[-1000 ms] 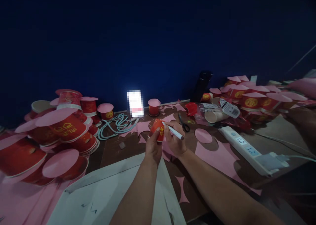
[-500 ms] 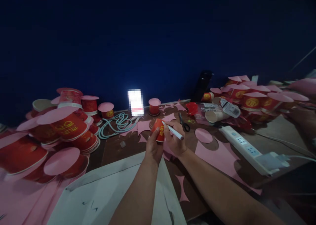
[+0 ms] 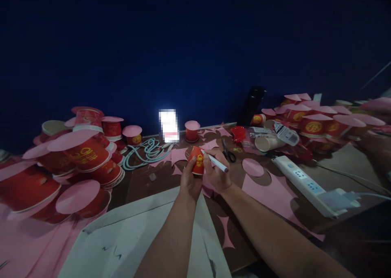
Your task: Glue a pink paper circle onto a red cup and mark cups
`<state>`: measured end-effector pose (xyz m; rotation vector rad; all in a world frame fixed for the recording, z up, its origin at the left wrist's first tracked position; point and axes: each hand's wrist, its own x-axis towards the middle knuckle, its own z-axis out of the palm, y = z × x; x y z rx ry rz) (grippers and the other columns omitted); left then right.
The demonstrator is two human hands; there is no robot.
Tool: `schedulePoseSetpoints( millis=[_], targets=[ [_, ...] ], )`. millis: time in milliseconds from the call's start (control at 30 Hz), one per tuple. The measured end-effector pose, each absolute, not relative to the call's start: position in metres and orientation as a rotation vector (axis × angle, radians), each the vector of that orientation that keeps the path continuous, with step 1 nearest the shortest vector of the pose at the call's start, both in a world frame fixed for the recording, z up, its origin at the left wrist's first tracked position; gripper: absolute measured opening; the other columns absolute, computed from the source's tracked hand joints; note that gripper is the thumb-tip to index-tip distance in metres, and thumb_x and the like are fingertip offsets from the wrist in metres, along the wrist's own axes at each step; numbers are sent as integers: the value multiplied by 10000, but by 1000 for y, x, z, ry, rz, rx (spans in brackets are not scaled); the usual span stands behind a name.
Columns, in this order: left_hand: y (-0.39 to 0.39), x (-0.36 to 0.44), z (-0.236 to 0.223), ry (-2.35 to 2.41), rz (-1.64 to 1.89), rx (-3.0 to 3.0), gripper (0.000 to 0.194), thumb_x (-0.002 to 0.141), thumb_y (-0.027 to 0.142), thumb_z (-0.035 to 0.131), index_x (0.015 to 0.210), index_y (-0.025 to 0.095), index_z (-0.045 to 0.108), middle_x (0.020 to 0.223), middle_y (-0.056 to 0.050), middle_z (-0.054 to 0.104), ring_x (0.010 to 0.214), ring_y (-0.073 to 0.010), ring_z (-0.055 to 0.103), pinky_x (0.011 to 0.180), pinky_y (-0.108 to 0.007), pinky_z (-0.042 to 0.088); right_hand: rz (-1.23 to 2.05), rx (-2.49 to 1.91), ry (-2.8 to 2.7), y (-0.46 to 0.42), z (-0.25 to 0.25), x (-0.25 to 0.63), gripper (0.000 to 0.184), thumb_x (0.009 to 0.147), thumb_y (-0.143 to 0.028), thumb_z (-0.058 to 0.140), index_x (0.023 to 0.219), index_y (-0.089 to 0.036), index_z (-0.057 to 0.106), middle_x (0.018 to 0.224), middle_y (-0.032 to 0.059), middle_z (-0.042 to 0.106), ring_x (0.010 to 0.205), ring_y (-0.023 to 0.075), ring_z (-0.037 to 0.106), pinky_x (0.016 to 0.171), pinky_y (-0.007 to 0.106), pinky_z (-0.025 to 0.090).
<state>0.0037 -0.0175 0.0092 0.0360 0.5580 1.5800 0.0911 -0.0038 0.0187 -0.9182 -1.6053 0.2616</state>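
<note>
A red paper cup (image 3: pixel 198 160) with gold characters is gripped in my left hand (image 3: pixel 190 180), bottom end up and slightly tilted. My right hand (image 3: pixel 217 172) pinches a white marker pen (image 3: pixel 218 163), its tip end at the cup's upper right side. Whether the tip touches the cup I cannot tell. Just beyond the cup stands another red paper cup (image 3: pixel 192 134) topped by a pink paper disc (image 3: pixel 192 125). Black-handled scissors (image 3: pixel 229 152) lie right of my right hand, near a loose pink disc (image 3: pixel 253 167) and cut pink paper (image 3: pixel 275 194).
Capped red cups pile up at left (image 3: pixel 87 152) and right (image 3: pixel 311 125). A lit phone (image 3: pixel 169 125) stands at the back beside a coiled pale cable (image 3: pixel 143 154). A power strip (image 3: pixel 301 182) lies right, a white board (image 3: pixel 128 229) in front. Another person's hand (image 3: pixel 374 147) shows far right.
The view has shifted very slightly. Both hands keep their hold on the cup and the marker pen, with the cup turned a little.
</note>
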Motion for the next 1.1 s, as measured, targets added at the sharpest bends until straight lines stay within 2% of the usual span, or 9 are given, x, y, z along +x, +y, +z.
schedulePoseSetpoints(
  millis=[767, 1100],
  targets=[
    [-19, -1, 16, 506, 1556, -9, 183, 811, 160, 588, 975, 107, 650, 923, -89, 702, 808, -134, 665, 809, -233, 521, 262, -877, -1636, -4, 19, 93, 140, 891, -265, 528, 975, -204, 621, 877, 63, 648, 824, 185, 612, 755, 341, 515],
    [-17, -1, 11, 486, 1556, 4, 235, 799, 162, 606, 1025, 107, 637, 927, -82, 703, 837, -142, 666, 839, -242, 515, 273, -913, -1632, -5, 21, 91, 155, 892, -261, 520, 992, -190, 615, 894, 66, 645, 833, 180, 614, 766, 336, 508]
  ],
)
